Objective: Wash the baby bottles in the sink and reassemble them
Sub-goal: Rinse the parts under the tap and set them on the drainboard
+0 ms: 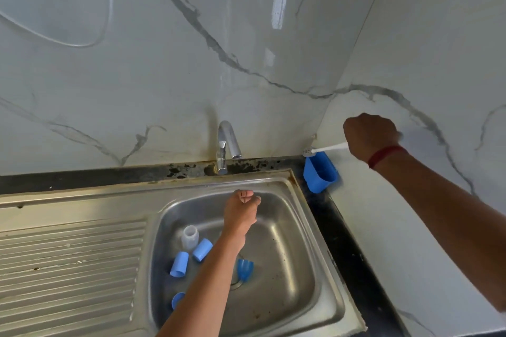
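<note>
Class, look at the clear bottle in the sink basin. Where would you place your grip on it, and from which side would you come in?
Put the grip round the upper wall of the clear bottle, coming from above and from its left. Its rounded top looks free there, while a blue cap lies close against its right side.

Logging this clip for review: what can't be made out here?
Head view:
1. Blue piece at the sink's near edge: left forearm covers most of it.
2. Drain: partly under the forearm and a blue part.
3. Brush handle end: inside the right hand.
</note>
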Available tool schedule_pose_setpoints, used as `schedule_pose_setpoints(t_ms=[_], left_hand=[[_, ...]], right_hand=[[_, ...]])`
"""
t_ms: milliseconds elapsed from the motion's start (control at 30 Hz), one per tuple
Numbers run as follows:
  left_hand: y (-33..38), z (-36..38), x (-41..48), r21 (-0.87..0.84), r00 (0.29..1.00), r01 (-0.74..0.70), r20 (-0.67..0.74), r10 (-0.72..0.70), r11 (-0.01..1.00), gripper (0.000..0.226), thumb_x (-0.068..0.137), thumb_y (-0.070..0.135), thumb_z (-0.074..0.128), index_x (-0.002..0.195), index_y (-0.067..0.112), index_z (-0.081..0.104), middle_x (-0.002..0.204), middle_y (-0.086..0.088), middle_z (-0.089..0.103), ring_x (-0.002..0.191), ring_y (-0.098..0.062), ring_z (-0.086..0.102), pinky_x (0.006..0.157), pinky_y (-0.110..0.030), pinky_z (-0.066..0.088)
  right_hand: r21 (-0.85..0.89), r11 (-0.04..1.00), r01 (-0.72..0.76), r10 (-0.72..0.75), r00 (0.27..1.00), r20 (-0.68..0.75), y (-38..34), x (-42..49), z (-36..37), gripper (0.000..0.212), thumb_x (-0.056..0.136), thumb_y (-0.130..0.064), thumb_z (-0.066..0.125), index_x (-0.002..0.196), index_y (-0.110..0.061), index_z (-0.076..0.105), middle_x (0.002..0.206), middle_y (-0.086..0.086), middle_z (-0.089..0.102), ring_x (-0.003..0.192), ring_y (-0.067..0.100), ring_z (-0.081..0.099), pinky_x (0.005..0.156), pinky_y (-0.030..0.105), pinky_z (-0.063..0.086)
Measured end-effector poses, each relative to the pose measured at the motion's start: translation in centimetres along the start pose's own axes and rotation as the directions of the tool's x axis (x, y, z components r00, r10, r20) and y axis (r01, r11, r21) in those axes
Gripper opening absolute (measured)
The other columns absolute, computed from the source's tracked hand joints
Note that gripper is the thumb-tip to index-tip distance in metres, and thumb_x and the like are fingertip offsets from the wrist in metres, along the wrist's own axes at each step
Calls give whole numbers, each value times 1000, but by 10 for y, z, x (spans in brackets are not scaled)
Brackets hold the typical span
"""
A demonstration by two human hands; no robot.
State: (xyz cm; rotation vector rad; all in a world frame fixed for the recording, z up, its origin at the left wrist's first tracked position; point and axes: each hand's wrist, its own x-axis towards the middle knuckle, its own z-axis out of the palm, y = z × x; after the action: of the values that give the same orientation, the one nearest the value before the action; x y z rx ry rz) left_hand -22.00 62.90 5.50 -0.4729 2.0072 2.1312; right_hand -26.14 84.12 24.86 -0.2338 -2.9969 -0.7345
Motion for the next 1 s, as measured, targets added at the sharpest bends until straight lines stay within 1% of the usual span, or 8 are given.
schedule_pose_setpoints(t_ms=[167, 267, 467, 567, 633, 733, 833, 1000], left_hand=[[7, 13, 10, -22, 1000, 11, 3, -11, 1000, 15, 92, 9, 61, 85, 21, 56, 90, -9, 63, 82, -20, 57, 72, -36, 51], [7, 20, 15, -40, 1000, 24, 3, -24, 999, 11, 92, 9, 63, 94, 20, 60, 95, -8, 67, 83, -19, 60, 74, -36, 53], [2, 23, 29, -54, 999, 39, -6, -39, 998, 16, 93, 9, 63, 103, 20, 60, 101, -7, 67, 85, -18, 61, 76, -36, 53], [-4, 21, 34, -58, 998, 51, -25, -52, 997, 15, 93, 9, 63, 104, 18, 61, 97, -7, 67, 85, -19, 60, 78, -38, 54], [-8, 19, 36, -57, 998, 54, -32, -56, 997, 14, 93, 8, 62, 104, 18, 60, 95, -7, 66, 85, -20, 60, 77, -38, 54], [-15, 15, 38, -50, 996, 71, -47, -73, 996, 19, 93, 9, 62, 112, 15, 60, 97, -6, 67, 85, -19, 62, 79, -39, 55], [-19, 13, 39, -53, 994, 87, -68, -91, 995, 22, 93, 10, 63, 114, 14, 61, 103, -8, 68, 87, -19, 64, 84, -43, 57], [-25, 14, 39, -55, 992, 96, -80, -100, 994, 25, 93, 11, 64, 117, 12, 60, 100, -4, 67, 84, -18, 63, 72, -34, 55]], right_hand=[[-79, 997, 18, -18, 1000, 9, 10, 29, -3, 18, 83, 3, 55, 94, -8, 65, 71, 6, 50, 73, 29, 58, 79, 42, 54], [-94, 995, 37, -32, 998, 52, 8, 36, 1, 19, 85, 2, 53, 97, -6, 64, 88, 10, 62, 82, 31, 63, 72, 38, 49], [-67, 997, 44, -37, 994, 98, 0, 60, 30, 17, 84, 0, 55, 93, -9, 66, 76, 6, 52, 75, 26, 57, 82, 39, 55], [-33, 997, 74, -70, 991, 116, -5, 66, 43, 15, 87, -1, 53, 93, -9, 65, 84, 7, 59, 82, 25, 63, 82, 36, 54], [-25, 995, 95, -91, 987, 135, -7, 70, 51, 15, 90, -2, 51, 95, -10, 63, 91, 7, 63, 85, 24, 63, 74, 31, 48], [-34, 993, 115, -108, 983, 149, -9, 74, 63, 13, 93, -5, 51, 97, -10, 63, 71, 2, 48, 75, 20, 55, 68, 29, 42], [-39, 992, 124, -116, 980, 159, -9, 78, 70, 14, 94, -8, 51, 99, -11, 64, 69, 2, 46, 73, 19, 53, 66, 28, 43], [-69, 986, 152, -136, 971, 195, -4, 77, 74, 16, 95, -8, 50, 102, -11, 64, 88, 4, 60, 74, 19, 53, 67, 28, 42]])
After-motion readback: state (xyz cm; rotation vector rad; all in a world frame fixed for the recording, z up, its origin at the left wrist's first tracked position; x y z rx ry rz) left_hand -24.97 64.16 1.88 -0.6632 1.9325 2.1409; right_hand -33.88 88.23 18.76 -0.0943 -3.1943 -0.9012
